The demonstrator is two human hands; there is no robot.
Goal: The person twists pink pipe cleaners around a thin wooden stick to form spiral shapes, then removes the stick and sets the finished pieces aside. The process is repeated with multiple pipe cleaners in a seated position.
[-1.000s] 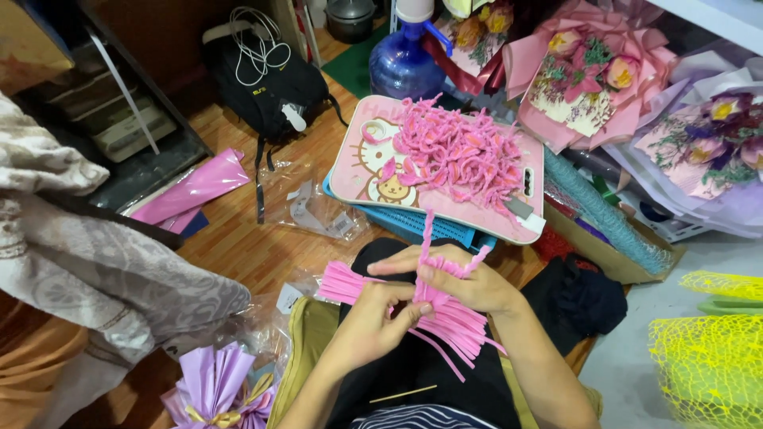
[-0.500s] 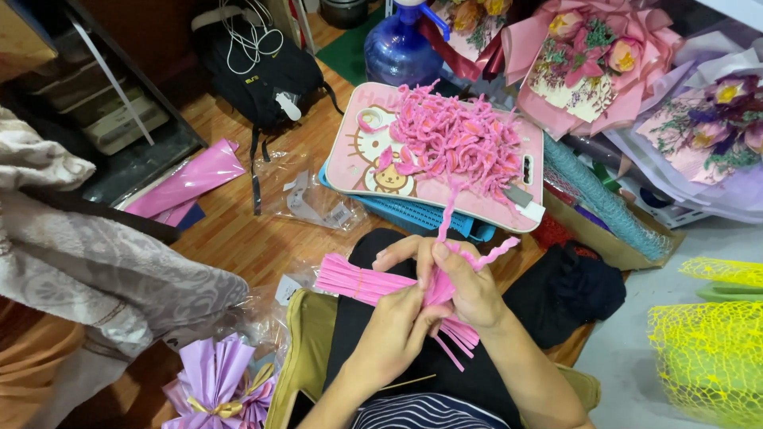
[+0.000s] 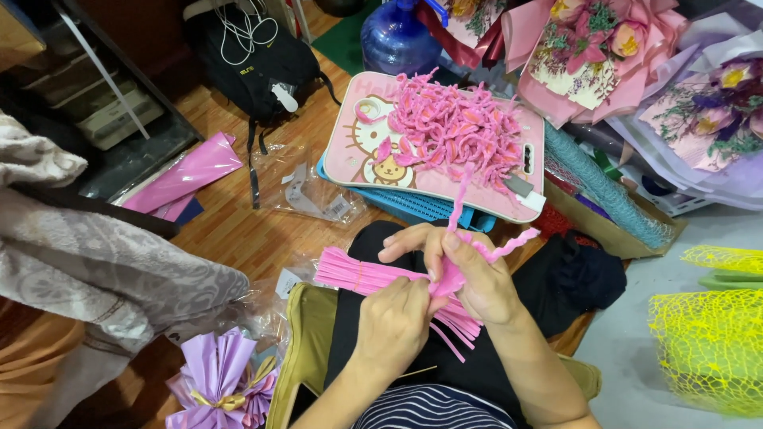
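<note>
Hands meet at the centre of my view, over the lap. My left hand (image 3: pixel 393 322) pinches the bent pink pipe cleaner (image 3: pixel 469 238) at its fold, fingers together; my right hand (image 3: pixel 465 274) closes on it too, thumb and forefinger clamped, its loose ends rising toward 12 and 2 o'clock. Beneath both lies a bundle of straight pink pipe cleaners (image 3: pixel 358 274), reaching to 9 o'clock, partly hidden by the hands. At 7 o'clock sits a lilac paper bow (image 3: pixel 218 381). Toward 12, a pink cartoon board (image 3: pixel 362 151) carries a heap of curled pink pieces (image 3: pixel 453 127), possibly finished petals. Bouquets (image 3: pixel 588 48) stand at 1 o'clock.
</note>
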